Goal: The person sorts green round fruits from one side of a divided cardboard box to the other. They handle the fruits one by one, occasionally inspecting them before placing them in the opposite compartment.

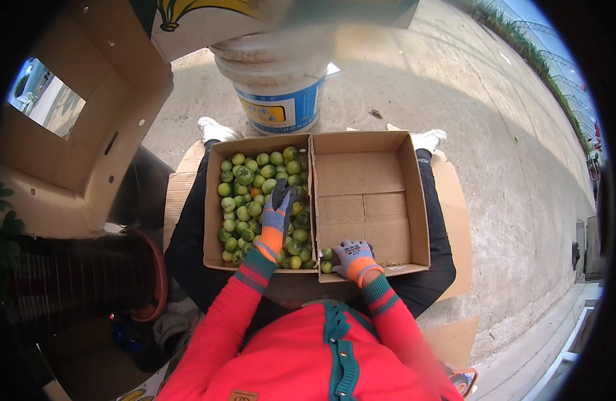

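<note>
Green tomatoes (242, 213) fill a cardboard box (257, 142) that lies across my lap on the left. A few among them are yellowish or orange. My left hand (279, 205), in a grey glove with dark fingertips, reaches onto the tomatoes; its fingers partly hide what they touch. Beside it stands a second cardboard box (363, 173) with its bottom showing. In that box's near left corner are two green tomatoes (326, 260). Right next to them, my right hand (355, 258), gloved alike, is bent downward, and its palm and fingertips are hidden.
A white plastic bucket (278, 80) stands beyond the boxes, with a printed carton (207, 25) above it. Upper left is a large open carton (122, 85). A dark ribbed container with a reddish rim (157, 275) lies at left. Flattened cardboard (453, 225) lies beneath me on concrete.
</note>
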A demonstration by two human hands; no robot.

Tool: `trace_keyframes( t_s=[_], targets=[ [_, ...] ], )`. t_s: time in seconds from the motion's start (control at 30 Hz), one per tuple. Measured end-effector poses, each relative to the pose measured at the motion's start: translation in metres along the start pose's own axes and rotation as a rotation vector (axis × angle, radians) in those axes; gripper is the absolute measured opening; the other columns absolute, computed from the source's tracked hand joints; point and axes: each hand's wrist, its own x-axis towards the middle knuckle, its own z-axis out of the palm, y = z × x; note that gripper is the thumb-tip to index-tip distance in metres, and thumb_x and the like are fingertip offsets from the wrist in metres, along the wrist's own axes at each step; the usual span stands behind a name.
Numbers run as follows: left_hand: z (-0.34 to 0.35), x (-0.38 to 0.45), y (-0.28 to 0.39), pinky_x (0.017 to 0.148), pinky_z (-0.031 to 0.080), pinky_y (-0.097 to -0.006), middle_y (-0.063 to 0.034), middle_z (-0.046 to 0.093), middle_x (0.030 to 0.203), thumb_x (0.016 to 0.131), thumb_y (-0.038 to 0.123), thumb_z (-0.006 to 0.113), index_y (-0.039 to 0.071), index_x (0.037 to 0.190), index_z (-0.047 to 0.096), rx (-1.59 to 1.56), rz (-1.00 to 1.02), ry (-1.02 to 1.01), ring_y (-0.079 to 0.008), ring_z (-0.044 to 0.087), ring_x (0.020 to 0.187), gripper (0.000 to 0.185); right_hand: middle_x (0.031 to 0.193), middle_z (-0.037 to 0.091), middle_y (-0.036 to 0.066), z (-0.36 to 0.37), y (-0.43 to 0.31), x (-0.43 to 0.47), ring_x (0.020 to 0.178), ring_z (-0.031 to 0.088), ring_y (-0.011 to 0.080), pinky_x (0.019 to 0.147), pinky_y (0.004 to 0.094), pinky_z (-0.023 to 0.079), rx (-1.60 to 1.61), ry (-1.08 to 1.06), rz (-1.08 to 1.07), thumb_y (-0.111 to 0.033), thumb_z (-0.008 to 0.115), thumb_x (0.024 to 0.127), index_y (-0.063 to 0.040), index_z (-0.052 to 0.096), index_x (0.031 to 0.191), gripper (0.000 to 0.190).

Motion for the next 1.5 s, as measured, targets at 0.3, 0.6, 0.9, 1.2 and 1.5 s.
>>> trace_keyframes(
  t_s=[0.3, 0.6, 0.9, 1.2, 1.5],
  targets=[
    [0.009, -0.113, 0.031, 0.097, 0.044, -0.0288, -0.0127, 0.058, 0.126, 0.092, -0.002, 0.050, 0.000, 0.140, 0.041, 0.539, 0.252, -0.225, -0.0174, 0.056, 0.113, 0.048, 0.114, 0.059, 0.014, 0.014, -0.008, 0.008, 0.104, 0.059, 0.0327, 0.088, 0.0428, 0.044, 0.121, 0.199, -0.088, -0.038, 0.066, 0.080, -0.010, 0.054, 0.119, 0.050],
    [0.021, -0.113, 0.022, 0.102, 0.036, -0.0454, -0.0181, 0.051, 0.131, 0.078, 0.030, 0.073, 0.005, 0.138, 0.042, 0.953, 0.422, -0.245, -0.0359, 0.047, 0.118, 0.072, 0.101, 0.066, 0.014, 0.002, -0.017, 0.006, 0.092, 0.063, 0.0333, 0.081, 0.0424, 0.047, 0.276, 0.359, 0.070, -0.037, 0.063, 0.085, -0.008, 0.057, 0.114, 0.041],
    [0.037, -0.122, 0.046, 0.099, 0.039, -0.0445, -0.0143, 0.057, 0.119, 0.073, 0.025, 0.073, 0.008, 0.134, 0.049, 1.089, 0.659, -0.356, -0.0324, 0.053, 0.109, 0.068, 0.089, 0.067, 0.018, -0.011, -0.031, -0.022, 0.082, 0.064, 0.0369, 0.070, 0.0426, 0.050, 0.833, 0.617, -0.135, -0.027, 0.063, 0.087, -0.005, 0.063, 0.103, 0.027],
    [-0.007, -0.087, 0.051, 0.100, 0.040, -0.0321, -0.0162, 0.048, 0.137, 0.093, 0.007, 0.058, 0.001, 0.144, 0.034, 0.512, 0.285, 0.198, -0.0222, 0.049, 0.121, 0.057, 0.108, 0.067, 0.008, -0.005, -0.001, -0.013, 0.109, 0.059, 0.0274, 0.084, 0.0453, 0.043, -0.023, 0.112, 0.167, -0.047, 0.059, 0.085, -0.016, 0.066, 0.108, 0.040],
    [-0.021, -0.090, 0.043, 0.107, 0.034, -0.0392, -0.0181, 0.042, 0.141, 0.089, 0.012, 0.064, 0.002, 0.143, 0.034, 1.068, 0.535, 0.234, -0.0324, 0.042, 0.129, 0.063, 0.104, 0.068, 0.011, -0.005, 0.017, 0.009, 0.102, 0.064, 0.0265, 0.083, 0.0437, 0.047, -0.136, -0.267, 0.214, -0.033, 0.062, 0.079, -0.016, 0.066, 0.109, 0.035]
  ],
)
